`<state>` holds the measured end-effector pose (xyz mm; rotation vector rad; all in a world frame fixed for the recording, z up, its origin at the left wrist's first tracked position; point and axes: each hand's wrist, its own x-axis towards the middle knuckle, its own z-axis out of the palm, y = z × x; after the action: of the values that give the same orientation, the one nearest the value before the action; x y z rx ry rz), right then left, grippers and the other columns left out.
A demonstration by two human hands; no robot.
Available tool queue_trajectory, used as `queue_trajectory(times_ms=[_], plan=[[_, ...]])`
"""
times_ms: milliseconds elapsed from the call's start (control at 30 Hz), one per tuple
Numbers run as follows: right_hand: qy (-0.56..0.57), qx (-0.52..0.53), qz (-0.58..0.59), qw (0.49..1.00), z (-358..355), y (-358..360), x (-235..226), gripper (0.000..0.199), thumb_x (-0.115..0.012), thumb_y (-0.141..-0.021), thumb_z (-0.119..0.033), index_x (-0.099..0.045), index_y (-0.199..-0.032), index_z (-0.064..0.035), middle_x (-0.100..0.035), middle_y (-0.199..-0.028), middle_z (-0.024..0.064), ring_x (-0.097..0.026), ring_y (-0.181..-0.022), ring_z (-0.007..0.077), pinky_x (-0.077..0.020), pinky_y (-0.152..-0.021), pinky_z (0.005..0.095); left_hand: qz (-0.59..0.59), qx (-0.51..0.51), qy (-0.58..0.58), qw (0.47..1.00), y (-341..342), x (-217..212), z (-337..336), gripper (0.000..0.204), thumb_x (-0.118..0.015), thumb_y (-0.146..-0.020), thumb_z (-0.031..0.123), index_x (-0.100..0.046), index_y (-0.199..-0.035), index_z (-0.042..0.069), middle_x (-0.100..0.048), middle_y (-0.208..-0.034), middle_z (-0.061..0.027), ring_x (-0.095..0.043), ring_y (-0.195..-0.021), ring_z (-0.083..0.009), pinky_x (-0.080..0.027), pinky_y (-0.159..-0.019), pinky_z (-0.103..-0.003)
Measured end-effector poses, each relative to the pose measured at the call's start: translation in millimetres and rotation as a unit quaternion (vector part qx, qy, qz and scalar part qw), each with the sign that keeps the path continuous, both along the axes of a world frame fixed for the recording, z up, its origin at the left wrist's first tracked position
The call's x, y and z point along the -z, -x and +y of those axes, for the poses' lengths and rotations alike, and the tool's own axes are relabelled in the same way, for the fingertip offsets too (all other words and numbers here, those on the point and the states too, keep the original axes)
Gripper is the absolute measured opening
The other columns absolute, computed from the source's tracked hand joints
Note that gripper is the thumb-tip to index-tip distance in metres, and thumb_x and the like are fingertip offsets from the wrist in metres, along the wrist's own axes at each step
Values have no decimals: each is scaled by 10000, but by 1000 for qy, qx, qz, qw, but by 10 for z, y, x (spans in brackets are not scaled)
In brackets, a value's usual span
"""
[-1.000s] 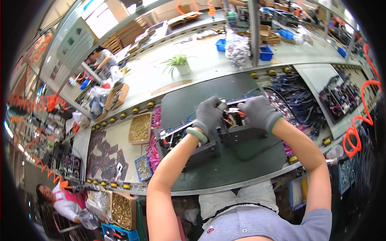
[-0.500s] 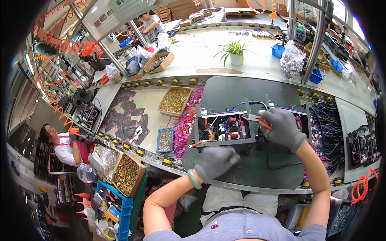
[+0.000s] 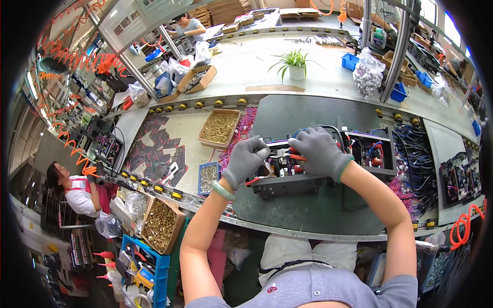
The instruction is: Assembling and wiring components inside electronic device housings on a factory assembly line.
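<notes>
My right hand (image 3: 322,153), in a grey glove, grips pliers (image 3: 297,157) with red-orange handles. Their jaws point left over an open black metal chassis (image 3: 287,186) packed with circuit parts and wires. My left hand (image 3: 245,163), also gloved, is closed in a pinch at the chassis's left end; what lies between its fingertips is too small to make out. Just below those fingers a red-sleeved wire end (image 3: 252,181) sticks out. A second open chassis (image 3: 377,154) stands to the right. Both rest on a dark green board (image 3: 287,215).
Left of the board are a carton of brass-coloured parts (image 3: 220,128), a blue bin of small metal parts (image 3: 208,177) and pink-purple wires (image 3: 241,136). Black cables (image 3: 413,154) lie at the right. A potted plant (image 3: 297,72) stands beyond. Another person (image 3: 82,192) is at far left.
My left hand has risen from in front of the chassis to its left end. My right hand has moved left with the pliers, over the chassis. The view has shifted slightly.
</notes>
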<state>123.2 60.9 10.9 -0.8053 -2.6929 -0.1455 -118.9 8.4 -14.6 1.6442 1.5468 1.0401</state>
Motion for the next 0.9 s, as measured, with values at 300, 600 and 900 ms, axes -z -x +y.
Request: queue_trajectory(times_ms=[300, 600, 900], plan=[[52, 8, -115, 992, -104, 354, -41, 176, -660, -758, -150, -692, -923, -97, -672, -886, 108, -677, -844, 276, -523, -736, 398, -44, -40, 13, 998, 7, 69, -149, 117, -677, -884, 87, -692, -915, -25, -681, -746, -34, -598, -692, -81, -497, -644, -271], [-27, 118, 307, 944, -370, -1389, -144, 324, -727, -759, -93, -662, -1077, -92, -660, -868, 117, -656, -762, 289, -527, -678, 389, -320, -209, 64, 922, 490, 162, -845, 57, -628, -933, 163, -627, -967, 117, -520, -740, 84, -431, -561, 1, -358, -476, -184], [341, 527, 494, 602, -504, -3950, 1565, 344, -696, -864, -310, -677, -1047, -20, -677, -866, 70, -618, -719, 178, -483, -670, 319, -508, -258, 116, 813, 1368, 1418, -1970, 264, -510, -1041, 278, -484, -791, 195, -251, -585, 93, -224, -448, -24, -195, -355, -182]])
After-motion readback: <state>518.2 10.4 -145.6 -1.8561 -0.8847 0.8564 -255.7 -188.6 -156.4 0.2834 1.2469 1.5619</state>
